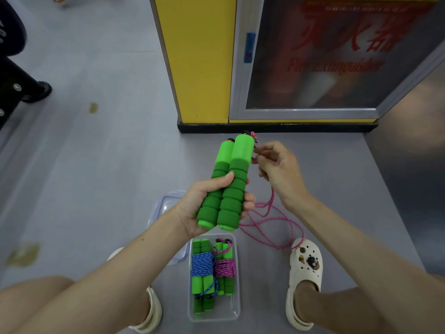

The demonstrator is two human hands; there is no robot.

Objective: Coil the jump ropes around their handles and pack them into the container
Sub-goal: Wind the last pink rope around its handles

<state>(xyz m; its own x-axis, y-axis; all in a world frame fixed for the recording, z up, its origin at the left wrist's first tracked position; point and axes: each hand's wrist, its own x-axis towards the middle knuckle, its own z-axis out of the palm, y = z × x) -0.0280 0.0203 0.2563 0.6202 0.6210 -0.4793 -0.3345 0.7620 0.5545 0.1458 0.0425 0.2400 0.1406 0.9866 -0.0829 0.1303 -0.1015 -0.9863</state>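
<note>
Left hand grips paired green foam handles, right hand pinches pink braided cord, whose floor slack could snag on the white clog.

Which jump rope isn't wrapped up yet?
The one whose green handles the left hand grips: its pink rope hangs loose to the floor. The blue-roped one and the other pink one lie coiled in the container.

Soft, even indoor light; faint shadows on floor. Wide-angle bending at edges. Cabinet glass hazy, lettering blurred, perhaps by reflections.
</note>
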